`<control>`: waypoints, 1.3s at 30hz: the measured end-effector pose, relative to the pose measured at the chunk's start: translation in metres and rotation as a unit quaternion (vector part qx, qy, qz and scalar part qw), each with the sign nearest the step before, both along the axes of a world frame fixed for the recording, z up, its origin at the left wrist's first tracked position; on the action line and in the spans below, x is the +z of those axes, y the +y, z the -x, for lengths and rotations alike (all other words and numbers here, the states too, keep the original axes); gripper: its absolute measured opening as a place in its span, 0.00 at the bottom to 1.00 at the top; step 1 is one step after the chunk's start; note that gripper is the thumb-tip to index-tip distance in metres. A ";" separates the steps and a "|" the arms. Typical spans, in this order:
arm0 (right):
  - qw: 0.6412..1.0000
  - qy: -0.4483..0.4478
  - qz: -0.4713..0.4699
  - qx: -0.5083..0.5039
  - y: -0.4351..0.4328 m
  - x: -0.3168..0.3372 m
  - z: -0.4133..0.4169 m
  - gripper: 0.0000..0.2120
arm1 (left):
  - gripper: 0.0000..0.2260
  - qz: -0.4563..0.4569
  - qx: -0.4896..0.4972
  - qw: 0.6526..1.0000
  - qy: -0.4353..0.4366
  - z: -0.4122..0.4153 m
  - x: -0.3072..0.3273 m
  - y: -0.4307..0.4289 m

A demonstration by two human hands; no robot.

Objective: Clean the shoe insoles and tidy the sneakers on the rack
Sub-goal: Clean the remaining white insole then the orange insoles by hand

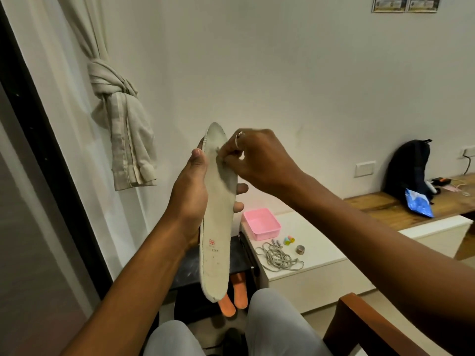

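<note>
**Q:** What is on the left?
**A:** A pale curtain (120,104), tied in a knot, hangs against the wall.

**Q:** And where is the insole?
**A:** A grey-white insole (218,219) is held upright in mid-air at centre, toe end up. The left hand (190,194) grasps it from behind, thumb on its left edge and fingertips showing past its right edge. The right hand (257,160) has curled fingertips that pinch at the insole's face near the toe.

**Q:** Anything below?
**A:** Two orange insoles (240,291) lie side by side under its heel, on a dark rack (187,268).

**Q:** And to the right?
**A:** A white cabinet (321,227) carries a pink box (262,223) at its back left corner and loose grey laces (279,258) near its front edge. Farther right, a dark backpack (408,170) stands on a wooden bench (380,206).
</note>
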State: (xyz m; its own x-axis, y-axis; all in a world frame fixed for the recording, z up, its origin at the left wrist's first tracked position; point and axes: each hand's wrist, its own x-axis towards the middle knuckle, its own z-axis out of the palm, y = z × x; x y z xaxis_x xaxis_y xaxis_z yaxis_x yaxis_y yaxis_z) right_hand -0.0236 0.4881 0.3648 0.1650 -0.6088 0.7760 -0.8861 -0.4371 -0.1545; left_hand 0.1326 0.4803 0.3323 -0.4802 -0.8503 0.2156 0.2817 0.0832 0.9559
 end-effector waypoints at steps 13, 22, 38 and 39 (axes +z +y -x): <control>0.986 -0.122 0.098 0.053 -0.018 -0.010 -0.013 0.05 | 0.25 -0.039 -0.020 0.999 0.008 -0.004 0.006 0.001; 0.978 -0.151 0.110 0.098 -0.010 -0.008 -0.021 0.05 | 0.25 -0.046 -0.019 0.999 0.008 -0.004 0.004 0.002; 0.992 -0.046 0.112 0.031 -0.018 -0.014 0.014 0.03 | 0.25 0.009 -0.001 1.000 0.014 0.000 0.003 0.005; 0.994 -0.035 0.099 0.028 -0.016 -0.015 0.014 0.04 | 0.25 0.010 0.001 1.000 0.007 0.000 0.002 0.004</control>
